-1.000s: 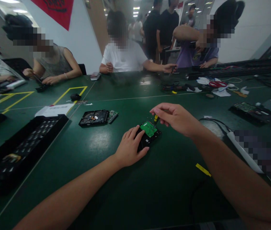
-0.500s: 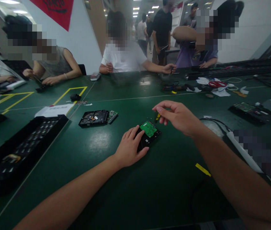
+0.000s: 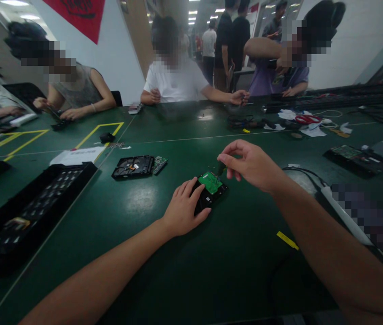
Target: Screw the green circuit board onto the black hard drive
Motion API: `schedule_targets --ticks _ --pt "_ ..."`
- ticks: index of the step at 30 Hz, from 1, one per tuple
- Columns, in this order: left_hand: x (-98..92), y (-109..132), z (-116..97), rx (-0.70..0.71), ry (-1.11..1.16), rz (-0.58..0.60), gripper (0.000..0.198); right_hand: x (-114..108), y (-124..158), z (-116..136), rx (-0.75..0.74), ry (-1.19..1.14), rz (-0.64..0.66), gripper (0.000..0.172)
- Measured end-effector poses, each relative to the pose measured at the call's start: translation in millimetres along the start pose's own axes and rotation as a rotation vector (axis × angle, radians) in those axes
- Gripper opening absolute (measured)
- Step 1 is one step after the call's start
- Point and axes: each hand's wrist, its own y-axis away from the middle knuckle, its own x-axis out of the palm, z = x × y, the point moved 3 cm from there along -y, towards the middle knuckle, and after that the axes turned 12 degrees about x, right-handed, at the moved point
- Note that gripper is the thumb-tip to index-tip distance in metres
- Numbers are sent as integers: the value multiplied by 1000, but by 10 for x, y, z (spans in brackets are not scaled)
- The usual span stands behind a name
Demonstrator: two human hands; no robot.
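Observation:
A black hard drive (image 3: 207,198) lies on the green table, its green circuit board (image 3: 210,183) facing up. My left hand (image 3: 183,210) holds the drive against the table from its left side, thumb at the near edge and fingers over the top. Pinched in the fingers of my right hand (image 3: 250,164) is a small screwdriver (image 3: 221,169), its handle partly hidden by them. The screwdriver stands nearly upright, with its tip at the right part of the circuit board. Tiny specks, perhaps screws, lie just behind the drive.
Left of my hands sit another hard drive (image 3: 133,167) and a loose circuit board (image 3: 160,164). A long black tray (image 3: 39,203) stands at far left. On the right are a third drive (image 3: 352,159), a yellow strip (image 3: 287,240) and cables. Several people sit across the table.
The screwdriver's handle has turned in my right fingers, which have shifted slightly. My left hand and the drive are almost unmoved. People in the background have moved.

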Motion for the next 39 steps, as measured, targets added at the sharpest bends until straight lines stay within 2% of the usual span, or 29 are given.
schedule_targets --ticks 5,10,13,16,20,27,32,35,39 --pt "-9 -5 -6 -5 -19 15 71 -19 -9 5 -48 22 -4 21" --pt "0 -3 3 -7 -9 13 72 -18 -5 12 -83 78 -3 31" --pt "3 -3 3 -8 -5 9 71 -15 5 18 -47 57 -8 35" --pt "-1 -4 -2 -7 -5 12 71 -14 5 10 -10 41 -5 34" --pt "-9 -7 -7 -5 -4 22 72 -30 -22 -17 -58 48 -10 27" --pt "8 -5 -1 -1 -21 19 72 -41 -33 -11 -128 175 -35 36" --pt "10 -1 -1 -3 -24 17 72 -30 -12 -12 -44 93 -27 39" --pt "8 3 3 -4 -10 9 72 -35 -18 -40 -42 123 -48 33" --pt "10 5 8 -1 -2 1 71 -43 -27 -57 -145 275 -125 22"
